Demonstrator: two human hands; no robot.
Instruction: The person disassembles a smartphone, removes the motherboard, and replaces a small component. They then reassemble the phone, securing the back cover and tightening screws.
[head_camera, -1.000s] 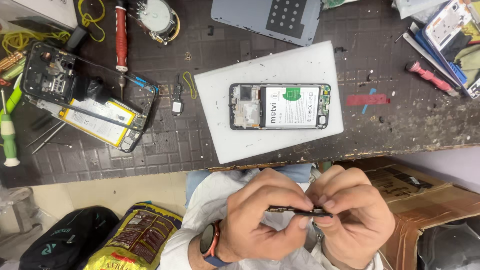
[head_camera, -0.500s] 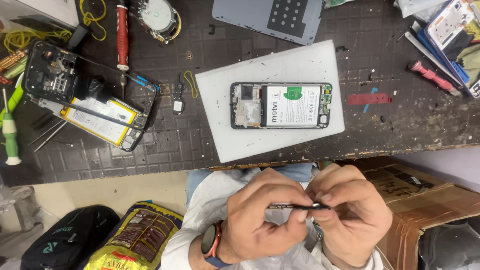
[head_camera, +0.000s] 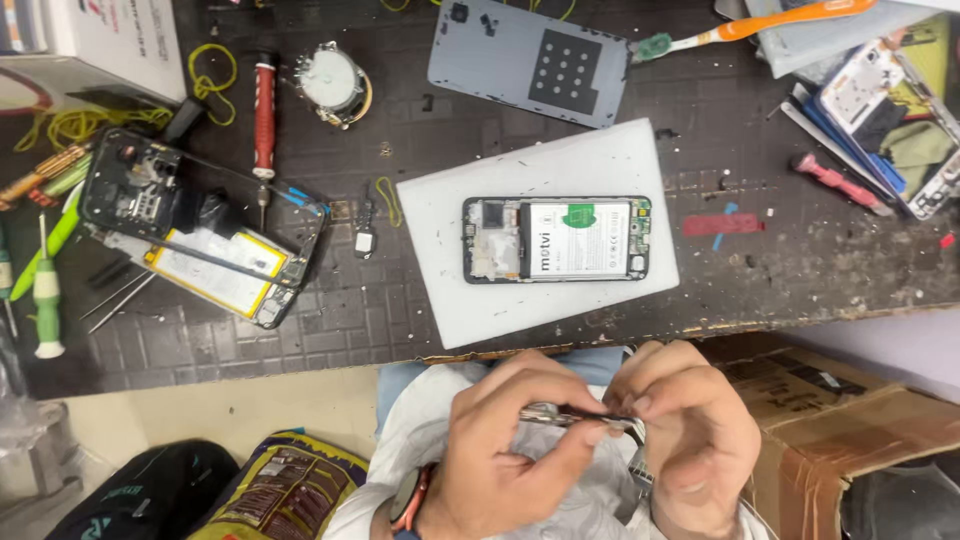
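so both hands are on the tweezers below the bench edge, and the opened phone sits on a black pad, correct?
Not quite. The head view shows the opened phone lying on a white pad, not black. The rest holds: left hand and right hand both grip the tweezers below the bench edge.

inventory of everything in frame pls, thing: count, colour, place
opened phone: 1, black frame, on the white pad
white pad: 1, white, bench centre
back cover: 1, grey, above the pad
second opened phone: 1, black with yellow-edged battery, bench left
red screwdriver: 1, red, upper left
toothbrush: 1, orange, top right
cardboard box: 1, brown, lower right
tweezers: 1, metal, between both hands
left hand: 1, gripping the tweezers
right hand: 1, pinching the tweezers' end
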